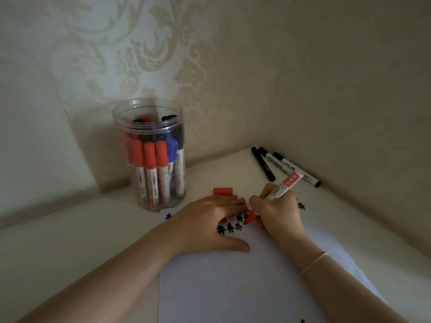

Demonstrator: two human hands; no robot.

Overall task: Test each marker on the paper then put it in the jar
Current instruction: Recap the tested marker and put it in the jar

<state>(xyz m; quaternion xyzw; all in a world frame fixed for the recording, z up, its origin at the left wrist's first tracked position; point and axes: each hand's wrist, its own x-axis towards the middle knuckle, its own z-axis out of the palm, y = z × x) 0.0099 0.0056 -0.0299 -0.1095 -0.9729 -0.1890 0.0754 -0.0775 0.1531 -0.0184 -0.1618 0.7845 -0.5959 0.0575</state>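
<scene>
My right hand (277, 213) grips an uncapped red marker (281, 190), its red tip down on the white paper (233, 287) among several black, red and blue test marks. My left hand (210, 222) lies flat on the paper, fingers spread, holding nothing. The marker's red cap (223, 191) lies on the table just beyond my left fingertips. A clear plastic jar (151, 155) stands open at the back left, holding several red, blue and black markers upright. Three black markers (282, 165) lie loose at the back right.
The white table sits in a corner, with patterned wallpaper behind the jar and a plain wall along the right. A thin bracelet (313, 263) circles my right wrist. The paper reaches the frame's lower edge.
</scene>
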